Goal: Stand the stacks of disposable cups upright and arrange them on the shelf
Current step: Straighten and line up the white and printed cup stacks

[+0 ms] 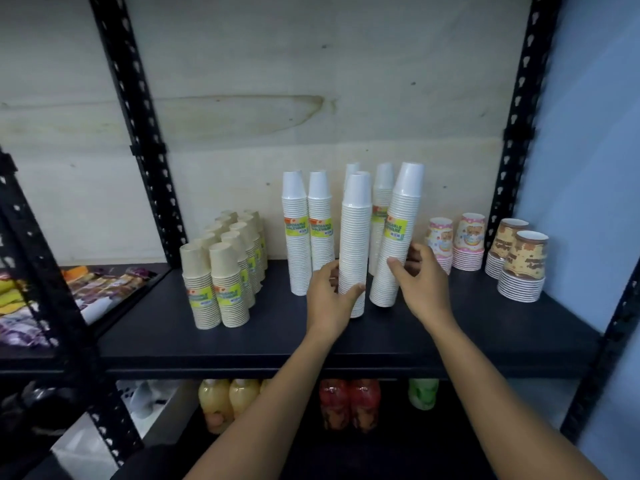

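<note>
Forearms [263, 420] come in from below. Left grip [329, 292] is wrapped round the front white stack [353, 244]; right grip [420, 282] is curled on the tilted white stack [398, 237] just beside it. Both bases on shelf [242, 341]. Risk: tilted one prob top-heavy, early release tips it into rear stacks [382, 188]. Those are partly hidden, spacing unclear.

Each hand [329, 292] [420, 277] grips an upright white cup stack [354, 244] [398, 237] on the shelf [277, 327].
</note>
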